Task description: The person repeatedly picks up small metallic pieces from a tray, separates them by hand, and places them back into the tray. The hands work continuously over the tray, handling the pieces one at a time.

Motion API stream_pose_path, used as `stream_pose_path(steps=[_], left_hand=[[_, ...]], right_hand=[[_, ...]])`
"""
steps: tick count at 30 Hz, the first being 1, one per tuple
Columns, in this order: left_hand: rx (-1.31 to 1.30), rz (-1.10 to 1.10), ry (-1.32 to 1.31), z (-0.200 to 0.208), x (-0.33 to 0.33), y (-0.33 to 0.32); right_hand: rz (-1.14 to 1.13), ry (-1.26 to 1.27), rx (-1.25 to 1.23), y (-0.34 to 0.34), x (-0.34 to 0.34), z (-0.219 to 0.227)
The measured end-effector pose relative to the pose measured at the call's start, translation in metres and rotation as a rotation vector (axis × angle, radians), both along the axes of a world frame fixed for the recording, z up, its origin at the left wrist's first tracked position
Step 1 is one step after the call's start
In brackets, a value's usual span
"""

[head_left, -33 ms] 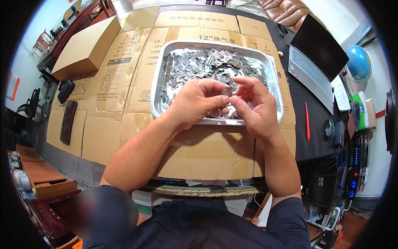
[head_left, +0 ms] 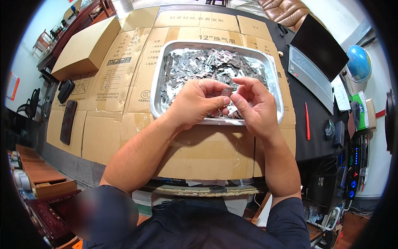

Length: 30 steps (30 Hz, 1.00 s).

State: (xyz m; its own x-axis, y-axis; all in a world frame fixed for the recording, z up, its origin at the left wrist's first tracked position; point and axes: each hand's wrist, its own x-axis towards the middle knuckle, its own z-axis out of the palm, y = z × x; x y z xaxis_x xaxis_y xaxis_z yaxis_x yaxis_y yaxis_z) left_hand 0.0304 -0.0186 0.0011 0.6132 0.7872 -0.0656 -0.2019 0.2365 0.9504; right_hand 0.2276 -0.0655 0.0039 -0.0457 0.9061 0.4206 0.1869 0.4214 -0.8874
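Brown cardboard [head_left: 207, 153], flattened and creased, formed the broad base of the arrangement. On it stood a metal tray [head_left: 274, 89]; a forearm pressing on its near rim might have made it slide, as nothing visible fixed it in place. Within, a heap [head_left: 207, 62] of flat grey and silvery scraps covered most of the bottom, probably liable to spill if the tray were jolted. The left hand [head_left: 192, 99], over the near part of the tray, pinched a small grey piece [head_left: 226, 91] between thumb and forefinger. The right hand [head_left: 258, 103], just to the right, had thumb and forefinger bent, their tips apart; whether it touched or held anything could not be told. The small grey piece, the least item, seemed the easiest to lose: a loosened pinch or a nudge from the right thumb could have dropped it among similar scraps.
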Motion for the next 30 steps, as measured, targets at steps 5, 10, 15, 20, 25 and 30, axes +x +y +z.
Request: stream_pose_path(steps=[5,10,15,20,25,30], left_hand=[[0.179,0.044,-0.024,0.002,0.007,-0.01],[0.385,0.07,0.078,0.002,0.007,-0.014],[0.406,0.106,0.099,-0.001,0.01,-0.016],[0.581,0.011,0.313,0.001,0.009,-0.015],[0.56,-0.025,0.298,0.006,0.008,-0.015],[0.649,-0.001,0.302,0.01,0.008,-0.017]], right_hand=[[0.015,-0.028,-0.128,-0.001,-0.001,0.002],[0.026,-0.124,-0.253,-0.003,0.003,0.007],[0.024,0.035,-0.22,-0.002,0.006,0.007],[0.032,0.172,-0.274,0.0,0.01,0.006],[0.035,0.161,-0.219,-0.001,0.003,0.001],[0.046,-0.03,-0.159,-0.002,0.005,0.004]])
